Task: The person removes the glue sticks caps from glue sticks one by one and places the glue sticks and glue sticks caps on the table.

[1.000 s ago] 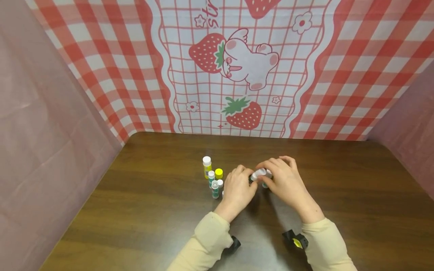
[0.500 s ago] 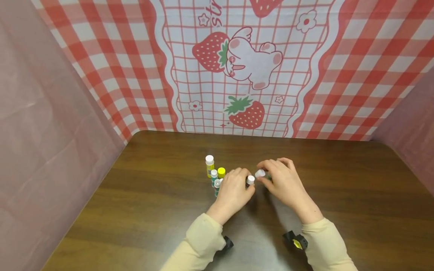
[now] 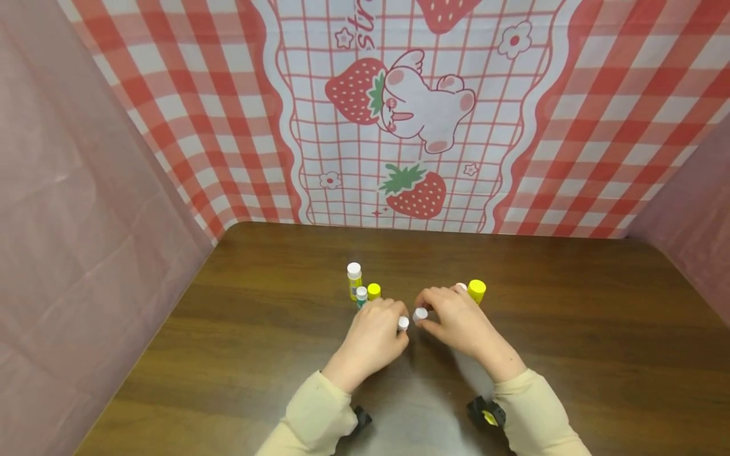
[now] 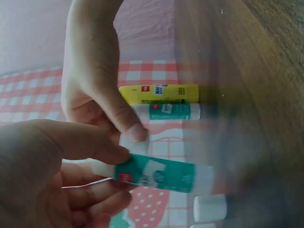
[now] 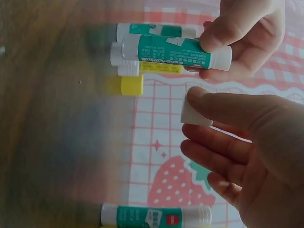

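My left hand (image 3: 371, 335) grips a glue stick (image 4: 154, 173) with a green label and white ends, held between thumb and fingers. In the head view only its white top shows beside the fingers. A short distance to the right, my right hand (image 3: 462, 320) pinches a small white cap (image 5: 194, 111) between thumb and fingertips. The cap faces the stick's white upper end, with a gap between them in the right wrist view. Behind the left hand stand a yellow glue stick (image 3: 354, 278) and a green-labelled glue stick (image 3: 362, 296).
A yellow cap (image 3: 374, 291) sits by the standing sticks. White caps (image 4: 210, 208) lie on the wooden table (image 3: 274, 316). Just beyond the right hand, a yellow top (image 3: 476, 290) and a green glue stick (image 5: 152, 216) stand. A checked cloth (image 3: 228, 114) hangs behind.
The stick top and white cap, close together earlier, have come apart. Both hands have moved left and nearer the person, bringing the yellow top behind the right hand into view.
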### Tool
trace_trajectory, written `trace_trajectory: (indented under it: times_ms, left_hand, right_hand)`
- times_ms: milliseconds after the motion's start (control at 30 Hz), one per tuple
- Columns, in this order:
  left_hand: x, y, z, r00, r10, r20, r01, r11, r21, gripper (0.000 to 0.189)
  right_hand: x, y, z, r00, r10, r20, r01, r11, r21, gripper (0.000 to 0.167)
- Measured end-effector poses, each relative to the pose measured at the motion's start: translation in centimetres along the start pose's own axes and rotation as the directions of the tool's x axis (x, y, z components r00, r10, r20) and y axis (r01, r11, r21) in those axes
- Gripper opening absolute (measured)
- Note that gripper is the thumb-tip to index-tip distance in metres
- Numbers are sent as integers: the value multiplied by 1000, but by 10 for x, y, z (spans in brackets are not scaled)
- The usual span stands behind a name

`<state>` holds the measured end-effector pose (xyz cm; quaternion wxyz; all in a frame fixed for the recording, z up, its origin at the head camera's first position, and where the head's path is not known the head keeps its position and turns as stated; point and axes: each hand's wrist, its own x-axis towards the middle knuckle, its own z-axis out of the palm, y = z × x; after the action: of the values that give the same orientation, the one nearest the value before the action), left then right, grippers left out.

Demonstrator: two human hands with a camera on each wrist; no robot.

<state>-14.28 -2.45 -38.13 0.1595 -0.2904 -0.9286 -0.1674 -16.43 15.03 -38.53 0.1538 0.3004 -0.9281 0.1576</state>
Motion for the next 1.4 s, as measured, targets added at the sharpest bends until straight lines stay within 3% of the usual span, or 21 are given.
trace_trajectory:
  times_ms: [200,433,900,1233,1400]
  left_hand:
    - [-4,-6,-11,997,14,70,-20,996,85,13]
    - [-8,-10,-13,998,45,47,-54,979,197,16]
    - [-6,-10,-16,994,-5,113,-23,970,242,12]
    - [-6,-8,-12,995,-19,96,-6,968,249,9]
    - [-7,-8,-13,994,-23,107,-6,965,261,9]
  right_hand:
    - [0,-8,8,997,-7,79,4,999,34,24]
    - [-1,-15,24,993,-15,120,8,998,65,28]
    - [-1,-16,36,990,-26,137,17,997,70,24]
    - [-3,-15,45,984,-55,170,40,995,87,18]
    - [-3,-16,48,985,-78,151,63,993,105,18]
